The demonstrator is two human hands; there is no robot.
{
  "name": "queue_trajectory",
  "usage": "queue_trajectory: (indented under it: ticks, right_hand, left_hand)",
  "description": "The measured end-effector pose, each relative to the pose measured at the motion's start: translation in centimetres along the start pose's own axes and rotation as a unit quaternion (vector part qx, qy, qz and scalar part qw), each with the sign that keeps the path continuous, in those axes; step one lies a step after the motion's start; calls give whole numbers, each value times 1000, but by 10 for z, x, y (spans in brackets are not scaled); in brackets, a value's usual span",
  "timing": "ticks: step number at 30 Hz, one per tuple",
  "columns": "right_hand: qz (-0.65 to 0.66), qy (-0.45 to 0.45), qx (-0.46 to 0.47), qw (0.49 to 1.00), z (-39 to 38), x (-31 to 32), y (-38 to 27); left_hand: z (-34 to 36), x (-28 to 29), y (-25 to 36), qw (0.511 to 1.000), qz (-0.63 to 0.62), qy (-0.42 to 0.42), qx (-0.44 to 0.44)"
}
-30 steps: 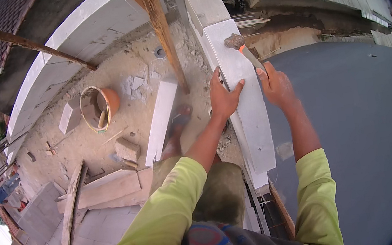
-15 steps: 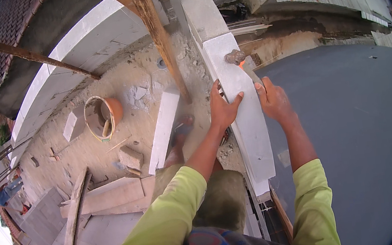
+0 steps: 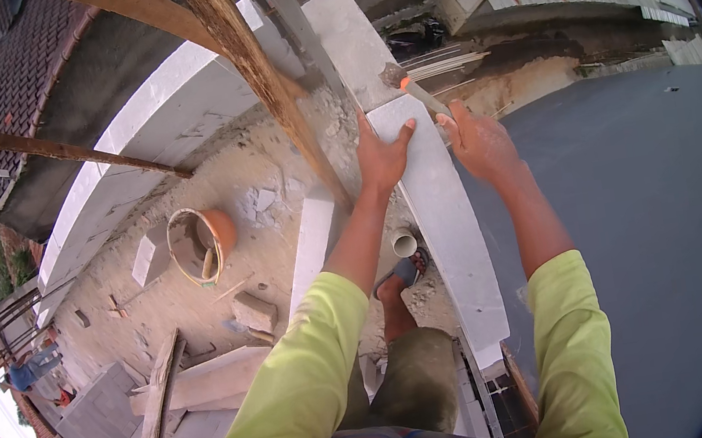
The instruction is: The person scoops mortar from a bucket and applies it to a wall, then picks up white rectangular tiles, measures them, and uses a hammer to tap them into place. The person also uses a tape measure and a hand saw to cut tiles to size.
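Observation:
A long white block (image 3: 448, 215) lies on the wall in front of me, its far end against another pale block (image 3: 350, 46). My left hand (image 3: 384, 157) grips its left edge near that joint, fingers along the side and thumb on the top. In my right hand (image 3: 480, 142) is the handle of a hammer (image 3: 428, 100). The hammer has a lumpy, dirt-crusted head (image 3: 392, 75) and an orange band below it. The head is over the joint between the two blocks; whether it touches them I cannot tell.
Left of the wall stand a slanted wooden post (image 3: 269, 70), an orange bucket (image 3: 220, 233) with a tool inside, and an upright white block (image 3: 315, 233). A grey pipe (image 3: 404, 241) is by my sandalled foot. A grey surface (image 3: 619, 237) spreads right. Someone (image 3: 34, 367) works far left.
The hammer and my right hand have moved farther away and to the left. My left hand has slid farther along the block. The view has shifted, and the pipe and my foot now show.

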State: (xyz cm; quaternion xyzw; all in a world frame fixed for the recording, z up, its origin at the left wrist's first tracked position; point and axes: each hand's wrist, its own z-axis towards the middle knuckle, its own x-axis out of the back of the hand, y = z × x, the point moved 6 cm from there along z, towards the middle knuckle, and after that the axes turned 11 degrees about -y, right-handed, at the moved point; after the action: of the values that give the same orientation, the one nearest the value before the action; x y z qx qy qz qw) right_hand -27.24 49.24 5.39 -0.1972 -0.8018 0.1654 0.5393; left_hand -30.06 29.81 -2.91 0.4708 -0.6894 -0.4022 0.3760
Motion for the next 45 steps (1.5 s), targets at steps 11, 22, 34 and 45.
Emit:
queue_trajectory:
  ticks: [11,22,34,45]
  right_hand:
    - [20,-36,-27,999,8,-8,7]
    - [19,38,54,998,53,21,-36]
    - [49,18,9,999,89,12,0]
    - [450,-70,-233,859,162,-71,99]
  left_hand:
    - [7,13,-15,998,32,27,47]
    - [91,32,6,996,-47,74,-15]
    - [87,31,12,996,-31,83,31]
    - [83,29,7,987,40,148,46]
